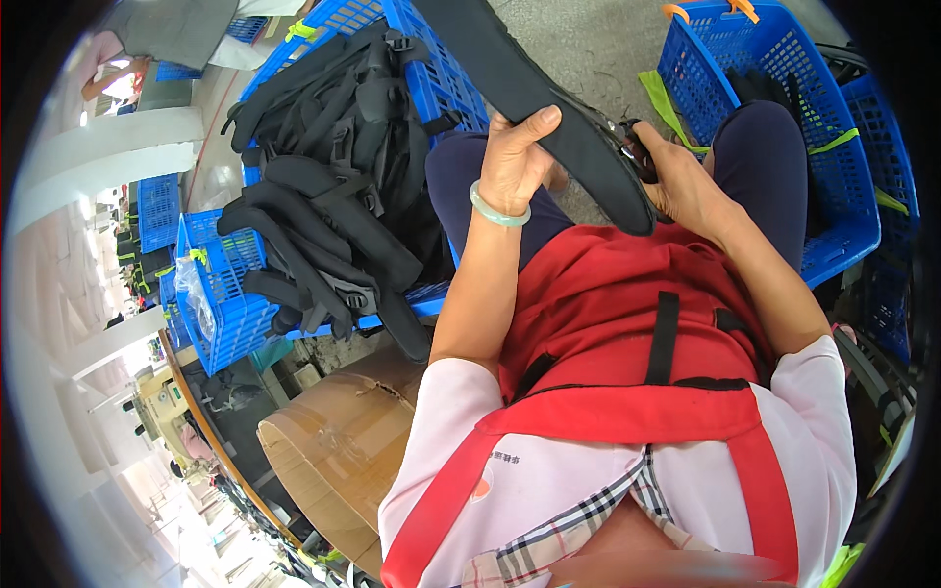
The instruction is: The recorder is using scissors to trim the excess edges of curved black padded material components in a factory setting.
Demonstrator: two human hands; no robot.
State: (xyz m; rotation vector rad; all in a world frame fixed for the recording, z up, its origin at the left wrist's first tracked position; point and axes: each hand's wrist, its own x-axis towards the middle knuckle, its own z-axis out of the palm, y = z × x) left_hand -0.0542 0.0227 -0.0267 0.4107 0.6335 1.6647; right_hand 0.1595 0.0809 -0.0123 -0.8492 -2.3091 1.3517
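- Black padded strap (591, 165): it slants above the person's lap, between both hands, its lower rounded end over the top of the red apron (618, 338).
- Left hand (518, 167): pinches the strap's left edge, thumb on top.
- Right hand (686, 186): curls around a small dark-and-metal tool (637, 155) at the strap's right edge; whether the two touch, I cannot tell.
- Black straps (328, 211) heap in a blue crate (453, 90) on the left.
- Another blue crate (851, 230) stands on the right.
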